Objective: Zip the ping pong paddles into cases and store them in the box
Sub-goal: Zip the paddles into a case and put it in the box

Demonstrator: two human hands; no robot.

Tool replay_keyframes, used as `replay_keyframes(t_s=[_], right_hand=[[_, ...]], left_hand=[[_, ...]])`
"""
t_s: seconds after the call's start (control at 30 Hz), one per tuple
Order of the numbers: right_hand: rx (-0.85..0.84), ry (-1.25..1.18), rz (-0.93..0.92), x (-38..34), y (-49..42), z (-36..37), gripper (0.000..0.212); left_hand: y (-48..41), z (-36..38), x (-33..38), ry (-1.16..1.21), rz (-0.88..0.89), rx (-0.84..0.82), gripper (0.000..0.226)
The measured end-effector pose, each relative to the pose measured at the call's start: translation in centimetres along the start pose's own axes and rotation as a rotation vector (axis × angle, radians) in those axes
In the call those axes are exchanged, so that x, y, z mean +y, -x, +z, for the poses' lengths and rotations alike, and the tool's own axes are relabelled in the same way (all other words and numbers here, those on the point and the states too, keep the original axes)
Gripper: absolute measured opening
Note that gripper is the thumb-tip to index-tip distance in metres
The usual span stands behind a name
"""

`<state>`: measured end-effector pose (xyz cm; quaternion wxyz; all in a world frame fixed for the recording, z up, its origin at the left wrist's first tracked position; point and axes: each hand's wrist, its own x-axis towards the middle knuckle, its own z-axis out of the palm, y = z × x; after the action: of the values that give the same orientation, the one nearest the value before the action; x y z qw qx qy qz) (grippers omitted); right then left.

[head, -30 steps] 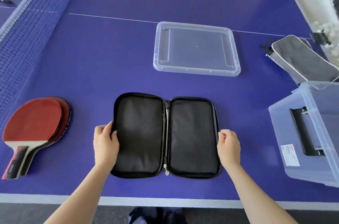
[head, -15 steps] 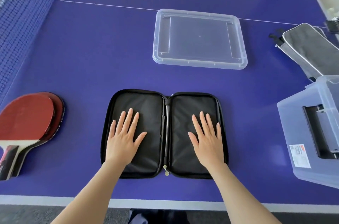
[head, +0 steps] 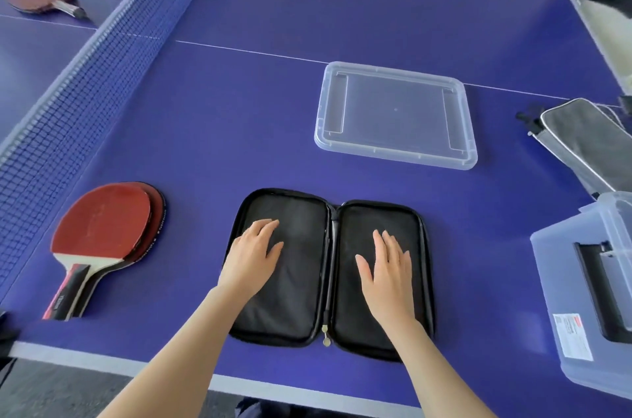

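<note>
The box (head: 564,284) and a grey case (head: 581,140) are cut off at the right edge, and a paddle beyond the net (head: 85,75) is blurred. The black case (head: 304,281) lies open and flat near the table's (head: 239,109) front edge. The left hand (head: 251,257) rests on its left half with relaxed fingers, and the right hand (head: 386,274) lies flat on its right half. Two stacked paddles (head: 106,226) lie to the left of the left hand, clear of the case.

Left hand (head: 253,257), right hand (head: 386,277) palms down, fingers (head: 388,241) extended (left's slightly bent).
</note>
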<state>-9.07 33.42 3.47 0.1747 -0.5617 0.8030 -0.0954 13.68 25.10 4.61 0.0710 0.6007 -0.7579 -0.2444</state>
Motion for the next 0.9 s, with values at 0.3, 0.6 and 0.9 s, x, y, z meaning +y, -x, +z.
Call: replay_keyframes(t_s=[0.3,0.6,0.9], right_hand=[[-0.118,-0.507,-0.036,-12.7,-0.5,0.4,0.042],[-0.262,-0.707,0.137,-26.7,-0.7,5.5,0.038],[-0.391,-0.79,0.35,-34.8,-0.6,11.3,0.047]], left_hand=[[1.6,-10.1,-9.6,0.165,-0.213,0.379,0.035],[2.0,-15.9,-24.0,0.306,-0.669,0.314,0.061],[0.6,-15.0,-28.6,0.573,-0.77,0.117,0.056]])
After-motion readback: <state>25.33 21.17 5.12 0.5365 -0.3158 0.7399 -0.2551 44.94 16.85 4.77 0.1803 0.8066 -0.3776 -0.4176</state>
